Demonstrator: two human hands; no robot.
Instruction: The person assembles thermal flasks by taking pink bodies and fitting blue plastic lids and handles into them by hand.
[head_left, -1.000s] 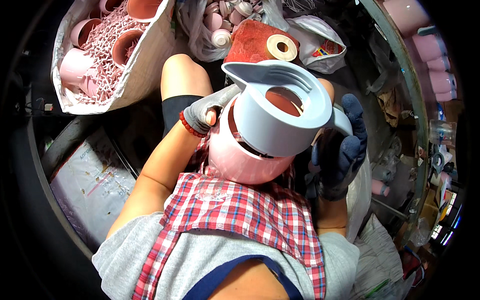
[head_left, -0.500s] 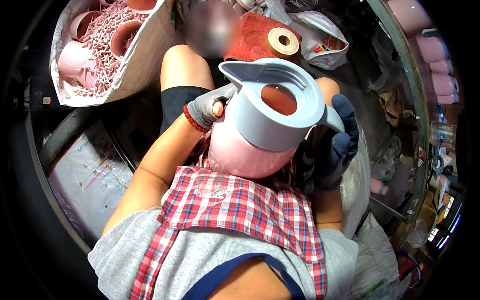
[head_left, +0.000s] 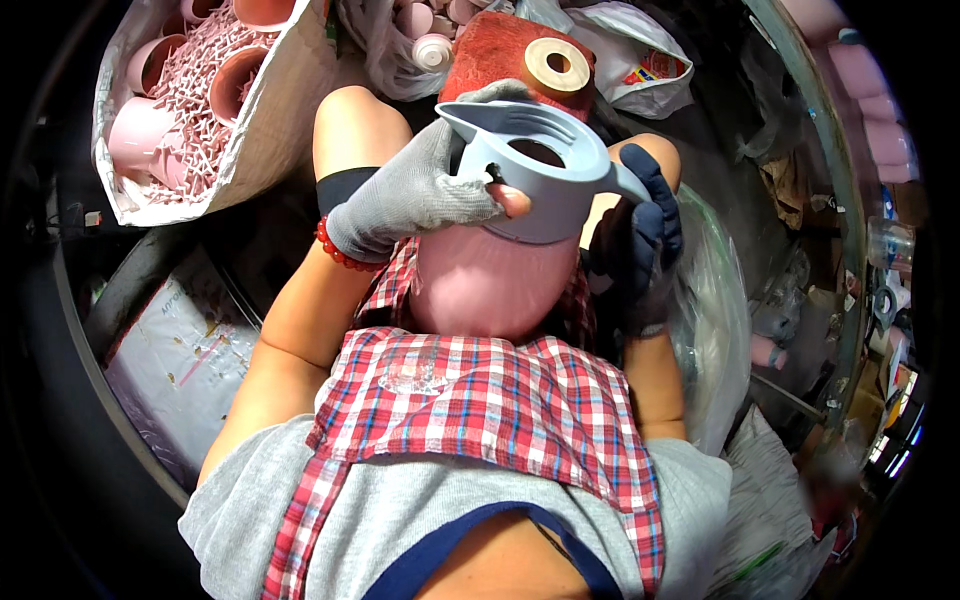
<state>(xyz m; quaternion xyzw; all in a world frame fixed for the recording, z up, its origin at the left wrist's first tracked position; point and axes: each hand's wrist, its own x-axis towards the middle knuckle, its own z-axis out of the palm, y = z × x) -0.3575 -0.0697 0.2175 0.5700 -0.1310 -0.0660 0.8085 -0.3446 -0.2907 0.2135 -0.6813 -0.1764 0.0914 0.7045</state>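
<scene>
Over my lap is a jug with a pink body (head_left: 490,285) and a grey-blue collar (head_left: 550,212) that carries a spout and a handle (head_left: 627,184). The round opening in the top is dark inside. My left hand (head_left: 415,195), in a grey glove, is wrapped round the collar below the spout, its bare thumb tip pressed on the near side. My right hand (head_left: 645,235), in a dark blue glove, is closed round the handle on the right; part of its grip is hidden in shadow.
A white sack (head_left: 285,140) at the upper left holds pink cylinders and small pink pieces. Beyond the jug, a cream ring (head_left: 530,65) lies on a red cushion (head_left: 478,55). Clear plastic (head_left: 715,320) hangs by my right forearm. A metal frame (head_left: 835,190) runs along the right.
My left hand has shifted from the jug's side up onto the collar, its thumb now across the front. The jug has moved slightly left and its top has tipped, showing less of the opening.
</scene>
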